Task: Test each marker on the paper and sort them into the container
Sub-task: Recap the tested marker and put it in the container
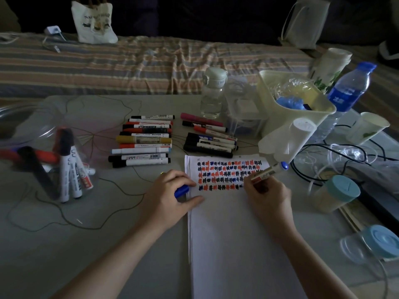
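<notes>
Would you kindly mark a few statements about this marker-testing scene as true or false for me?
1. The right hand holds a marker with its tip on the paper. True.
2. The left hand is empty. False: it grips a blue cap.
3. The clear container already holds several markers. True.
4. The paper carries only black marks. False: black, red and blue marks fill its top rows.
5. The water bottle has a red cap. False: its cap is blue.

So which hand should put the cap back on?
Probably left: the left hand already grips the blue plastic cap, right beside the white blue-ended marker held by the right hand.
</notes>
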Demonstrator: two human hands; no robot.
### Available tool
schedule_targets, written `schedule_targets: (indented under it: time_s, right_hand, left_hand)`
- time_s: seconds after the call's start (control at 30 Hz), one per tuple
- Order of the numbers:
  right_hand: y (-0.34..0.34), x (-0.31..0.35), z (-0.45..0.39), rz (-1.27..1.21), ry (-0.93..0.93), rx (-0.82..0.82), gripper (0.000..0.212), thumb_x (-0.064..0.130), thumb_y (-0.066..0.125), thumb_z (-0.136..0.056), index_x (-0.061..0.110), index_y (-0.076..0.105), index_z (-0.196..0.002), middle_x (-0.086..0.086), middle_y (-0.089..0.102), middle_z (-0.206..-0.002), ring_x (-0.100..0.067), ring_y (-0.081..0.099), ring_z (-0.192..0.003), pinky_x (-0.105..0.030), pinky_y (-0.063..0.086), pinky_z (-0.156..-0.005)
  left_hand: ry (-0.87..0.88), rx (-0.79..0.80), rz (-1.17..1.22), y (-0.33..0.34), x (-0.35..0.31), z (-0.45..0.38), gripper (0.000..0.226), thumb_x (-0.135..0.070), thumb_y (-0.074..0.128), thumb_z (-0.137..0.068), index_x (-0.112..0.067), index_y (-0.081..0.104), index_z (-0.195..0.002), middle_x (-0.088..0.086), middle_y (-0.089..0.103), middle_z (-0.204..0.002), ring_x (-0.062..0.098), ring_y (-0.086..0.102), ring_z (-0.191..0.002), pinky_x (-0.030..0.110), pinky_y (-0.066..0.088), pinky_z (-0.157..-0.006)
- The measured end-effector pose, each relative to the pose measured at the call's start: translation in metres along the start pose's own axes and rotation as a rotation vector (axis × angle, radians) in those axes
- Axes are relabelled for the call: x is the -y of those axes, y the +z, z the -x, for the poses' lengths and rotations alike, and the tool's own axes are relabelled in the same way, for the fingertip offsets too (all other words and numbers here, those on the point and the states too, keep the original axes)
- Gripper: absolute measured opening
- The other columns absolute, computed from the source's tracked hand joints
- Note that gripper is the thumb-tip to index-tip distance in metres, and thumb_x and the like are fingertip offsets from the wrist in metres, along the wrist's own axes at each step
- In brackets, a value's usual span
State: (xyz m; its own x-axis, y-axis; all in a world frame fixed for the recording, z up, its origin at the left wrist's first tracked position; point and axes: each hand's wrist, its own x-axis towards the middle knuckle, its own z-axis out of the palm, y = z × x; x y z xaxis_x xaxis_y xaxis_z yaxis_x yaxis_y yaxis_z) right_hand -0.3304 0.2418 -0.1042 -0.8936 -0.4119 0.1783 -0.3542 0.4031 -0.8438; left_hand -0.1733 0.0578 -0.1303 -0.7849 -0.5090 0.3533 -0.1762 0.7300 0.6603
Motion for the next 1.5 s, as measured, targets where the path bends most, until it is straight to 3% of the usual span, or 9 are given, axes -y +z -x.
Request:
schedule_targets:
  time_s: [0.1, 0.27, 0.57, 0.8, 0.93, 1.07, 1.27, 1.4, 1.5]
  right_hand:
    - [-0.0006, -0.0007, -0.0012, -0.017, 0.021, -0.039, 0.024, 0.029, 0.069, -0.085, 0.013, 0.065, -0.067, -0.006, 0.065, -0.063, -0.016, 0.052, -0.054, -0.027, 0.043, -0.052]
    - [-0.0004, -0.0015, -0.0017, 0.032, 0.025, -0.033, 0.036, 0.034, 0.068, -0.085, 0.009, 0.063, -0.06, -0.007, 0.062, -0.059, -0.005, 0.046, -0.05, -0.019, 0.038, -0.048]
    - [-0.0006, -0.0049, -0.0026, 0.013, 0.026, -0.027, 0.031, 0.033, 0.068, -0.085, 0.01, 0.066, -0.066, -0.007, 0.066, -0.061, -0.013, 0.053, -0.055, -0.026, 0.042, -0.052]
    - [0.003, -0.0022, -0.0004, 0.003, -0.018, 0.009, 0.024, 0.023, 0.067, -0.084, 0.007, 0.062, -0.067, -0.013, 0.059, -0.061, -0.007, 0.039, -0.05, -0.022, 0.035, -0.047]
    - [-0.0046, -0.002, -0.0033, -0.185, 0.048, -0.091, 0.024, 0.025, 0.067, -0.089, 0.008, 0.065, -0.072, -0.004, 0.06, -0.058, -0.004, 0.043, -0.049, -0.015, 0.034, -0.045]
    - [-0.0045, -0.0041, -0.0056, -0.256, 0.069, -0.148, 0.023, 0.028, 0.066, -0.09, 0.014, 0.065, -0.072, 0.003, 0.058, -0.059, -0.004, 0.046, -0.052, -0.019, 0.038, -0.05]
    - [-0.0048, -0.0059, -0.0035, -0.181, -0.011, -0.161, 0.024, 0.031, 0.06, -0.093, 0.021, 0.065, -0.072, 0.007, 0.058, -0.056, -0.007, 0.051, -0.053, -0.025, 0.042, -0.054]
    - [-0.0038, -0.0043, -0.0053, 0.003, 0.007, -0.154, 0.016, 0.036, 0.064, -0.089, 0.03, 0.066, -0.074, 0.013, 0.065, -0.063, 0.007, 0.058, -0.062, -0.017, 0.043, -0.061]
    - [-0.0026, -0.0046, -0.006, 0.048, 0.029, -0.136, 0.034, 0.036, 0.069, -0.085, 0.011, 0.064, -0.062, 0.001, 0.063, -0.055, 0.001, 0.048, -0.05, -0.022, 0.041, -0.055]
  left_hand:
    - [-0.01, 0.006, -0.004, -0.0009, -0.0003, -0.0001, 0.054, -0.065, 0.064, -0.068, -0.025, 0.07, -0.104, -0.019, 0.052, -0.107, 0.003, 0.053, -0.099, 0.025, 0.055, -0.079]
    - [-0.004, 0.009, -0.003, 0.0002, -0.0003, 0.0004, 0.054, -0.065, 0.063, -0.068, -0.024, 0.07, -0.104, -0.018, 0.052, -0.107, 0.005, 0.054, -0.099, 0.027, 0.055, -0.079]
    - [-0.011, 0.003, 0.001, -0.0007, -0.0009, 0.0015, 0.05, -0.061, 0.067, -0.069, -0.025, 0.07, -0.103, -0.018, 0.053, -0.107, 0.003, 0.053, -0.099, 0.021, 0.053, -0.079]
    - [-0.007, -0.002, 0.0, -0.0002, 0.0004, 0.0009, 0.046, -0.059, 0.062, -0.075, -0.025, 0.07, -0.104, -0.016, 0.055, -0.107, 0.003, 0.054, -0.1, 0.024, 0.055, -0.08]
    - [-0.02, -0.006, -0.011, 0.0019, 0.0009, 0.0003, 0.043, -0.057, 0.052, -0.079, -0.025, 0.071, -0.102, -0.019, 0.054, -0.105, 0.001, 0.054, -0.098, 0.027, 0.055, -0.078]
    - [-0.026, -0.01, 0.005, 0.0017, -0.0005, 0.0003, 0.042, -0.054, 0.049, -0.079, -0.026, 0.071, -0.102, -0.02, 0.054, -0.104, 0.001, 0.053, -0.099, 0.026, 0.054, -0.079]
    - [-0.012, -0.007, 0.007, 0.001, 0.0022, 0.0011, 0.022, -0.031, 0.067, -0.082, -0.025, 0.07, -0.104, -0.019, 0.054, -0.106, 0.003, 0.053, -0.101, 0.028, 0.055, -0.082]
    - [-0.008, -0.005, 0.01, 0.0021, 0.0023, 0.0007, 0.03, -0.044, 0.059, -0.08, -0.026, 0.07, -0.102, -0.02, 0.053, -0.104, 0.004, 0.054, -0.099, 0.028, 0.055, -0.079]
    - [0.004, -0.014, 0.008, 0.003, 0.0025, -0.0003, 0.037, -0.05, 0.052, -0.08, -0.025, 0.07, -0.101, -0.019, 0.054, -0.103, 0.003, 0.054, -0.098, 0.028, 0.055, -0.078]
